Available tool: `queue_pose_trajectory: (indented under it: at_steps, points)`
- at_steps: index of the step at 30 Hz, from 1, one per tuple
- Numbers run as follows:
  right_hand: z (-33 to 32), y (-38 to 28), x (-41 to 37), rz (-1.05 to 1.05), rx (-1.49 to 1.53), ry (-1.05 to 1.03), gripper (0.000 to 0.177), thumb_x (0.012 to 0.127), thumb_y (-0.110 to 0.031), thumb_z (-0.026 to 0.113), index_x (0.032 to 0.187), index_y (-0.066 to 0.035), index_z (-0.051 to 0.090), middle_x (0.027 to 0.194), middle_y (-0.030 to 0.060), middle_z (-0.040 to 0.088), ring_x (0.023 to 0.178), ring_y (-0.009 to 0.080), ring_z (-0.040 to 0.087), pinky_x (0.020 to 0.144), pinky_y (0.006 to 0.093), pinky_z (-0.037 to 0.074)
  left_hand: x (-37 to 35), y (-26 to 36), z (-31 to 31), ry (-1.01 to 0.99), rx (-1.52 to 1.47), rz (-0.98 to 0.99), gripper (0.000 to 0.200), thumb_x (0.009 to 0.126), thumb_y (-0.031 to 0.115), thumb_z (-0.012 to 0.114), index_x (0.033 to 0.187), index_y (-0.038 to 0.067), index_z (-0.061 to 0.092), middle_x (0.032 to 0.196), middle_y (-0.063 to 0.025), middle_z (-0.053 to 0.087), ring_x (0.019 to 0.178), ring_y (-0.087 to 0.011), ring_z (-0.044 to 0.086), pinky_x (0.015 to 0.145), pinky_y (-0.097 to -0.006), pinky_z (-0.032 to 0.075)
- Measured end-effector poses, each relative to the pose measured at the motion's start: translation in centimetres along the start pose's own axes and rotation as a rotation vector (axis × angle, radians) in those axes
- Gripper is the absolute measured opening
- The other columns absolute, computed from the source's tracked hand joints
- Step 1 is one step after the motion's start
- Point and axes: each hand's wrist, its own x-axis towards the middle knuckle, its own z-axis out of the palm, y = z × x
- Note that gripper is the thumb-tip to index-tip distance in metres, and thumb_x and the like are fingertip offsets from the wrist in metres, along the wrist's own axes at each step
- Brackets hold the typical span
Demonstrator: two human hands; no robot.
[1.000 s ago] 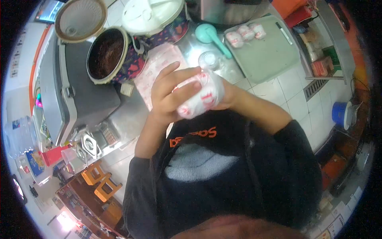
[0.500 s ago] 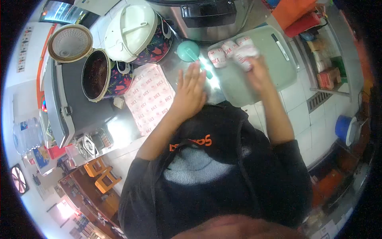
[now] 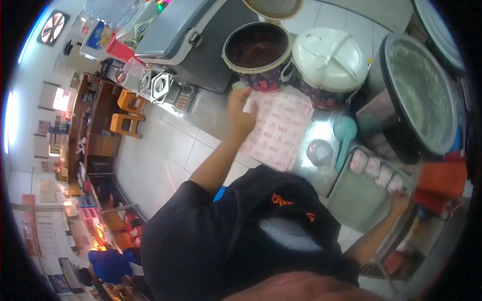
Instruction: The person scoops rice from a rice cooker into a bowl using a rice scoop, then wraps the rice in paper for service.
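Note:
My left hand (image 3: 243, 114) is at the left edge of a stack of printed wrapping paper (image 3: 279, 128) marked "RICE", its thumb apart from the other fingers and nothing visible in it. A small pale block (image 3: 237, 86) lies just beyond its fingertips. Over the green tray (image 3: 354, 195), the fingers of my right hand (image 3: 399, 201) are closed on the near side of a wrapped rice packet (image 3: 395, 183), the end one of a row. Several similar wrapped packets (image 3: 371, 167) stand beside it along the tray's far side.
Beyond the paper are an open pot (image 3: 258, 47) with dark contents and a white-lidded pot (image 3: 329, 60). A teal ladle (image 3: 345, 129) and small round container (image 3: 320, 151) lie on the steel counter. A large rice cooker (image 3: 419, 95) stands right; a grey cooler (image 3: 201, 47) stands left.
The view has swung left. My right hand has brought its packet to the end of the row. My left hand has moved from near the ladle to the paper's left edge, revealing the round container.

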Motion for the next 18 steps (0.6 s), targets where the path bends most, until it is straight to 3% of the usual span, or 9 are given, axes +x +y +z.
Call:
queue_pose_trajectory:
  at_steps: [1,3,5,7,8,10,15,17,18]
  points:
    - [-0.7,-2.7,0.1,-0.021,-0.002,0.022,0.036,0.084,-0.019,0.074,0.111,0.002,0.062,0.096,0.0093,0.066,0.088,0.0224,0.066,0.073,0.0316,0.051,1.6,-1.8,-1.1,0.087,0.037,-0.042,0.037,0.079,0.003,0.068,0.115,0.001,0.058,0.109,-0.0165,0.061,0.099,-0.0291,0.06,0.086,-0.0364,0.048]
    - [-3.3,-10.7,-4.1,-0.075,0.43,0.515,0.034,0.084,-0.016,0.074,0.111,0.002,0.063,0.091,0.0119,0.067,0.087,0.0235,0.066,0.071,0.0337,0.052,4.7,-3.3,-2.3,0.243,-0.091,-0.254,0.03,0.084,0.006,0.066,0.113,0.0,0.061,0.103,-0.0147,0.063,0.093,-0.0248,0.062,0.082,-0.0345,0.049]
    - [-5.0,-22.6,-7.0,-0.312,0.513,0.486,0.029,0.085,-0.012,0.073,0.108,0.002,0.062,0.097,0.0133,0.066,0.088,0.0223,0.065,0.071,0.0329,0.053,7.2,-8.2,-3.0,0.19,-0.082,-0.267,0.028,0.086,0.009,0.066,0.113,0.0,0.063,0.098,-0.0111,0.063,0.088,-0.02,0.06,0.081,-0.0319,0.048]
    - [-4.2,-34.8,-10.3,-0.007,1.047,0.456,0.027,0.089,-0.012,0.07,0.109,0.0,0.056,0.11,0.0126,0.062,0.086,0.015,0.061,0.07,0.0317,0.052,9.5,-9.5,-3.7,0.062,0.008,-0.285,0.026,0.089,0.014,0.066,0.112,-0.001,0.066,0.094,-0.0087,0.063,0.084,-0.0156,0.059,0.08,-0.0291,0.048]
    - [-0.6,-37.0,-9.4,-0.264,1.12,0.391,0.036,0.088,-0.011,0.07,0.119,-0.001,0.053,0.11,0.0111,0.062,0.083,0.0159,0.061,0.069,0.0303,0.051,10.3,-10.3,-3.5,0.056,-0.02,-0.278,0.026,0.089,0.014,0.066,0.112,-0.001,0.066,0.094,-0.0087,0.063,0.084,-0.0156,0.059,0.08,-0.0291,0.048]
    - [-3.4,-45.3,-12.5,-0.422,0.675,0.228,0.044,0.087,-0.009,0.069,0.126,-0.002,0.05,0.111,0.0101,0.061,0.084,0.0181,0.061,0.069,0.0291,0.051,11.7,-12.0,-3.1,-0.081,-0.038,-0.342,0.028,0.089,0.017,0.066,0.112,-0.001,0.067,0.094,-0.0089,0.063,0.085,-0.0169,0.06,0.08,-0.0298,0.048]
    - [-3.1,-56.4,-22.0,-0.473,1.017,0.112,0.037,0.083,-0.007,0.067,0.119,-0.003,0.058,0.11,0.01,0.063,0.089,0.0188,0.061,0.069,0.032,0.05,13.1,-12.7,-3.2,-0.297,-0.021,-0.398,0.045,0.084,0.028,0.071,0.12,0.002,0.061,0.1,-0.0108,0.06,0.083,-0.0234,0.061,0.078,-0.0346,0.049]
    - [-4.6,-60.0,-21.8,-0.93,0.817,0.145,0.027,0.083,-0.003,0.065,0.11,-0.002,0.062,0.104,0.013,0.064,0.089,0.0246,0.062,0.072,0.0339,0.05,13.1,-13.1,-3.2,-0.306,-0.102,-0.403,0.046,0.083,0.027,0.071,0.12,0.001,0.061,0.099,-0.0102,0.059,0.082,-0.0223,0.061,0.078,-0.0339,0.049]
    - [-4.6,-62.4,-20.9,-0.967,0.757,0.085,0.024,0.084,-0.002,0.063,0.108,-0.001,0.063,0.103,0.0153,0.064,0.09,0.0288,0.062,0.075,0.0357,0.05,13.1,-13.2,-3.2,-0.297,-0.161,-0.428,0.046,0.083,0.026,0.072,0.12,0.0,0.061,0.098,-0.0096,0.059,0.082,-0.0212,0.06,0.077,-0.0331,0.049]
